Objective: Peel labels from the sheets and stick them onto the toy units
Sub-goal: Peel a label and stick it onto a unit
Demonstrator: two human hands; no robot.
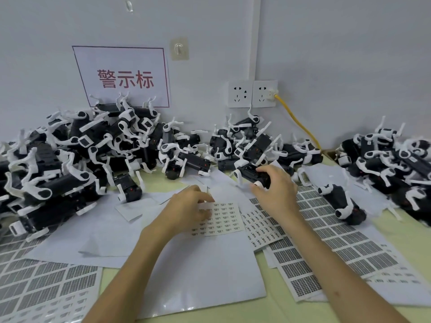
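My right hand [274, 190] grips a black-and-white toy unit [250, 174] just above the table at centre. My left hand [190, 207] rests with curled fingers on the left edge of a small label sheet [224, 219] printed with rows of tiny labels; whether a label is pinched between the fingers cannot be told. More small-label sheets [261, 226] lie to its right. Big heaps of toy units lie at the left [70, 159], at the back centre [245, 145] and at the right [391, 159].
Large sheets of grid-pattern labels spread at the right [338, 243] and the lower left [42, 285]. Blank backing sheets [198, 276] cover the table's middle. One toy unit [341, 202] lies apart at the right. A yellow cable [296, 120] runs from a wall socket [264, 93].
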